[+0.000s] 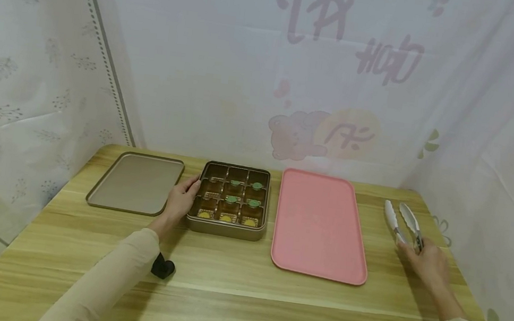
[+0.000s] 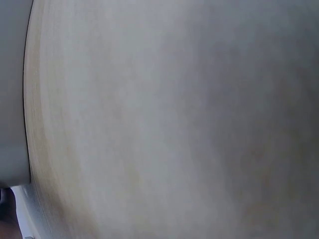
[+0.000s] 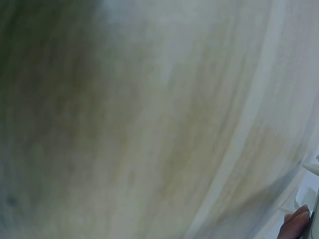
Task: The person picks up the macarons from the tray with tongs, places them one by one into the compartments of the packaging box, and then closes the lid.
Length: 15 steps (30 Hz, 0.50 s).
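A square brown box (image 1: pixel 225 229) with a divided insert stands mid-table; green pieces lie in several middle-row and centre compartments, yellow ones in the front row. My left hand (image 1: pixel 179 202) holds the box's left side, thumb at its rim; the left wrist view shows part of the box (image 2: pixel 12 99) and a bit of the hand (image 2: pixel 7 219). At the right, my right hand (image 1: pixel 429 264) grips metal tongs (image 1: pixel 413 222), whose two pale tips stand apart and point away from me. In the right wrist view, fingertips (image 3: pixel 295 221) touch the tongs at the edge.
A pink tray (image 1: pixel 321 224) lies between the box and the tongs. Left of the box is a flat brown lid (image 1: pixel 136 183). Patterned cloth hangs behind the wooden table (image 1: pixel 218 316) and at both sides.
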Each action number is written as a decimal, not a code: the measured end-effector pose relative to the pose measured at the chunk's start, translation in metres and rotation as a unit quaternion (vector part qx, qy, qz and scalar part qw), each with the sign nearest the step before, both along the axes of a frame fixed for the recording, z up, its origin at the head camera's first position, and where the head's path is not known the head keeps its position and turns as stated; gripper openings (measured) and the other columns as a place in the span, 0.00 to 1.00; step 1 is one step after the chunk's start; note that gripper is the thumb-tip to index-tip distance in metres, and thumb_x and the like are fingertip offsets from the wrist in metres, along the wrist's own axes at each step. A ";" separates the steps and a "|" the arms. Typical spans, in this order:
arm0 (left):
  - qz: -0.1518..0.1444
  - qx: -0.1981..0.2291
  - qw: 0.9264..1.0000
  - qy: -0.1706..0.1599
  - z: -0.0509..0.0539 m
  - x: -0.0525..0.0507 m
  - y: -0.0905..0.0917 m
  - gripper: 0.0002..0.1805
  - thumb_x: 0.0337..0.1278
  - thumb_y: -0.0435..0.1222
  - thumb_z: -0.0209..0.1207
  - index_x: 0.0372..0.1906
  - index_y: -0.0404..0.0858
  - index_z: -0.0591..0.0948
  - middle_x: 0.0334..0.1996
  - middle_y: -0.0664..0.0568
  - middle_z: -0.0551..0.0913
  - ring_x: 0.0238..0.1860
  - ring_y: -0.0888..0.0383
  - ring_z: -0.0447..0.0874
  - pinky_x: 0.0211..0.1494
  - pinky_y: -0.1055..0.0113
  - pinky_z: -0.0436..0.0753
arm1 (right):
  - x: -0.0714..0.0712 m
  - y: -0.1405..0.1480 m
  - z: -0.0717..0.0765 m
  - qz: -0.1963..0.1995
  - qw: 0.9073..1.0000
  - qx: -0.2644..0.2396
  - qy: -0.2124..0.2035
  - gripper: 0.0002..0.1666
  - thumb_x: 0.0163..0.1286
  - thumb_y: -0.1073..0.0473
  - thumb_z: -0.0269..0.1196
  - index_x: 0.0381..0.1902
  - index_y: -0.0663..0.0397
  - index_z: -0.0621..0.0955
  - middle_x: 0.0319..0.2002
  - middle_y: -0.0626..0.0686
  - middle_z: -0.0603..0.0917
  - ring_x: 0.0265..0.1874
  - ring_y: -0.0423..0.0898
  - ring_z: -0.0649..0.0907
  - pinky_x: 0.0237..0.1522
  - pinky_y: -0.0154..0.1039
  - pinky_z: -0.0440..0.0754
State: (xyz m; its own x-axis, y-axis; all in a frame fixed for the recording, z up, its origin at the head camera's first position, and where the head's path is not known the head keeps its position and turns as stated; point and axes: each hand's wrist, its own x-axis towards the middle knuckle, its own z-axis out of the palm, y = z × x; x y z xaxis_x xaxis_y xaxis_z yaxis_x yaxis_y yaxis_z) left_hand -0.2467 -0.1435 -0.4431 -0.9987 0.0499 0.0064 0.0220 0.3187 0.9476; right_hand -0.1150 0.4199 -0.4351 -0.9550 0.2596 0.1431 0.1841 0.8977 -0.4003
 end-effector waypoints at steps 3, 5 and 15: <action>-0.001 0.003 1.000 -0.002 0.001 0.000 0.001 0.27 0.74 0.42 0.42 0.71 0.37 0.60 0.70 0.44 0.61 0.71 0.47 0.57 0.68 0.52 0.66 | 0.001 -0.001 0.000 -0.003 1.000 -0.001 -0.005 0.28 0.68 0.44 0.58 0.27 0.65 0.68 0.18 0.55 0.70 0.17 0.48 0.69 0.15 0.38 0.63; -0.001 0.003 1.000 -0.003 0.001 0.000 0.001 0.26 0.74 0.42 0.42 0.71 0.37 0.60 0.70 0.44 0.61 0.71 0.47 0.57 0.68 0.52 0.66 | 0.002 -0.001 0.000 -0.004 1.000 -0.002 -0.007 0.28 0.68 0.43 0.58 0.28 0.65 0.68 0.18 0.55 0.70 0.16 0.48 0.69 0.15 0.38 0.64; 0.003 -0.003 1.000 0.002 0.001 0.000 0.001 0.26 0.74 0.42 0.42 0.71 0.38 0.61 0.70 0.44 0.62 0.70 0.48 0.59 0.66 0.53 0.68 | -0.002 -0.003 0.002 -0.034 0.997 -0.014 -0.065 0.41 0.64 0.34 0.56 0.36 0.76 0.70 0.24 0.68 0.75 0.19 0.54 0.74 0.15 0.42 0.68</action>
State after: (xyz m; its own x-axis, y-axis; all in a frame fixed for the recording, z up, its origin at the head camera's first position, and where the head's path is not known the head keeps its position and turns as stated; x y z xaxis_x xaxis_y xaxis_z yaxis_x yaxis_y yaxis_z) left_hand -0.2468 -0.1422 -0.4422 -0.9990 0.0444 0.0093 0.0232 0.3244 0.9456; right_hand -0.1175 0.4168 -0.4327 -0.9453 0.3260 0.0116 0.2955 0.8707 -0.3932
